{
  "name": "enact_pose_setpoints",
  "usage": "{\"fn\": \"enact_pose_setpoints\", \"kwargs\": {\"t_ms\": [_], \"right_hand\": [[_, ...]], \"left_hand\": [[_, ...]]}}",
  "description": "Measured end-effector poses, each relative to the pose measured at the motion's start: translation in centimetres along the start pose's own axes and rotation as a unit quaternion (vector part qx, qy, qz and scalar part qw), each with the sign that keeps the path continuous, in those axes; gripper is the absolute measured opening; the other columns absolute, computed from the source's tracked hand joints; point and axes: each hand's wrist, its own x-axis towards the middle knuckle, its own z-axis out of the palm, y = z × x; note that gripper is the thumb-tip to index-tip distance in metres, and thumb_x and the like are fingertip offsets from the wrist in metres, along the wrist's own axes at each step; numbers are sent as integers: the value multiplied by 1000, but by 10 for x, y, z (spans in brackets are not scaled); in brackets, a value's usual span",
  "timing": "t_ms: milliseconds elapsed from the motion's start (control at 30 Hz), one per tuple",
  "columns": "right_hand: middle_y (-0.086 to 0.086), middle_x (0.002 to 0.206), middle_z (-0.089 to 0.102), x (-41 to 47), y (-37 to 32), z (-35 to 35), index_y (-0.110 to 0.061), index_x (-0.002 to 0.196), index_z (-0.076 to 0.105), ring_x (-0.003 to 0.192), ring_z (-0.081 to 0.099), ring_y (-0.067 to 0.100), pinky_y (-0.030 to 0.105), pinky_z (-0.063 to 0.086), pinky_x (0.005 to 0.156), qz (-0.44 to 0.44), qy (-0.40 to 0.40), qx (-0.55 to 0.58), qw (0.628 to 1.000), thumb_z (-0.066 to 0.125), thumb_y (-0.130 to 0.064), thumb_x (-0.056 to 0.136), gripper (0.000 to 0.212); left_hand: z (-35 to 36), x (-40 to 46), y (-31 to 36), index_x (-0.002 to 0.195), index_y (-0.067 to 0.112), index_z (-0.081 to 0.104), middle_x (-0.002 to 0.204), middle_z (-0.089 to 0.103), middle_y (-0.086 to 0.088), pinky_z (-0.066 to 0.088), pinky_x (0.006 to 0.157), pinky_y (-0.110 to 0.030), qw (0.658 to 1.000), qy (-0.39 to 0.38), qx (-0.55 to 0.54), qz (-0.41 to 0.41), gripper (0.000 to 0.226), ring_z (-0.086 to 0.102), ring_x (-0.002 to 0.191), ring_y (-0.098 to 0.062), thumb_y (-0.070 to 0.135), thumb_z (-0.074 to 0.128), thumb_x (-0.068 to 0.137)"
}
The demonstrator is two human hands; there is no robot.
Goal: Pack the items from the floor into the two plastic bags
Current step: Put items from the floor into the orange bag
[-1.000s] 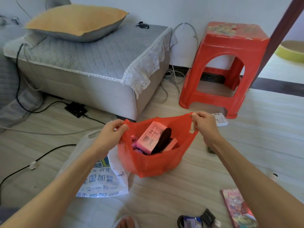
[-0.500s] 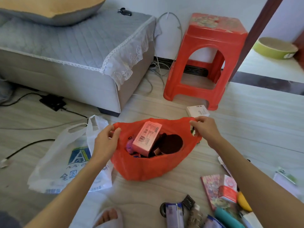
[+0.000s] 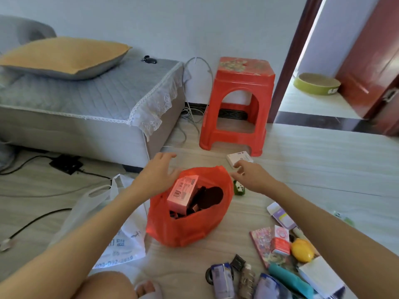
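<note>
Bare floor btwn red bag (image 3: pixel 190 229) & stool (image 3: pixel 237 104); clutter (image 3: pixel 280 255) near-right.

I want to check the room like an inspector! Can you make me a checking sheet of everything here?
Surface: pale floor, partly covered.
Job's things: red bag upright, open, with pink box inside; white bag flat beside it.
Clutter: loose items bottom right; white box by stool.
Grippers: left hand and right hand open above red bag, holding nothing.
Cables: black cable on floor.
Surroundings: bed, pillow, red stool.
</note>
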Motion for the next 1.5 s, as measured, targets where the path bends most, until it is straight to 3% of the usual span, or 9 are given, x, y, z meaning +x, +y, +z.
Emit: {"fn": "enact_pose_setpoints", "kwargs": {"t_ms": [233, 433, 800, 967, 1033, 1133, 1200, 1267, 1500], "right_hand": [[7, 141, 44, -68, 39, -24, -17, 139, 34, 125, 46, 23, 38, 40, 101, -59, 42, -103, 992, 48, -36, 93, 52], [9, 135, 50, -104, 122, -16, -16, 137, 38, 121, 49, 22, 35, 39, 98, 16, 39, -33, 999, 52, -32, 92, 49], [13, 121, 55, -117, 253, 139, -12, 127, 47, 109, 53, 29, 37, 43, 83, 136, -107, -37, 984, 49, -32, 93, 39], [11, 133, 46, -119, 266, 183, -11, 135, 41, 121, 44, 30, 37, 40, 96, 92, -180, -97, 975, 60, -54, 80, 73], [18, 131, 48, -125, 268, 197, -4, 127, 49, 118, 47, 37, 41, 43, 92, 59, -168, -137, 974, 72, -45, 72, 72], [20, 125, 51, -127, 273, 205, -3, 120, 53, 110, 52, 38, 41, 45, 84, 95, -128, -160, 974, 69, -27, 77, 52], [15, 125, 51, -126, 275, 205, -7, 124, 47, 112, 49, 34, 38, 42, 85, 118, -125, -162, 972, 59, -26, 84, 46], [13, 124, 52, -126, 278, 205, -8, 125, 44, 113, 47, 31, 36, 39, 87, 133, -128, -172, 968, 52, -26, 88, 42], [17, 117, 54, -127, 281, 204, -8, 125, 45, 104, 50, 34, 37, 41, 82, 188, -134, -153, 961, 53, -37, 88, 48]], "left_hand": [[27, -29, 64, 129, 11, 47, 133, 47, -14, 39, 101, -44, 957, 31, 133, 257, 49, 46, 121, -33, 31, 47, 85], [91, -39, 78, 124, 7, 52, 129, 52, -14, 45, 95, -44, 941, -15, 151, 304, 42, 49, 119, -32, 18, 58, 84], [303, -72, 39, 135, 14, 40, 143, 34, -12, 26, 107, -34, 964, -229, 74, 114, 50, 29, 133, -27, 18, 54, 87], [333, -92, -11, 146, 13, 9, 155, 8, -9, 10, 114, -32, 946, -297, 126, 22, 86, 7, 143, -24, 38, 61, 83], [339, -99, -23, 147, 10, 3, 155, 3, -10, 9, 114, -32, 937, -322, 131, 8, 101, 3, 143, -25, 46, 66, 77], [346, -108, -27, 145, 1, 13, 149, 21, -21, 26, 110, -36, 928, -343, 144, 20, 115, 22, 139, -33, 48, 78, 62], [353, -110, -28, 133, -7, 34, 125, 51, -27, 50, 87, -38, 928, -322, 174, 73, 129, 50, 116, -40, 48, 90, 31], [357, -110, -28, 121, -7, 40, 101, 62, -22, 55, 68, -34, 925, -314, 193, 96, 132, 50, 99, -32, 47, 88, 12], [334, -112, -24, 110, -8, 56, 90, 64, -20, 56, 59, -36, 928, -301, 195, 105, 114, 67, 75, -35, 50, 87, 18]]}}
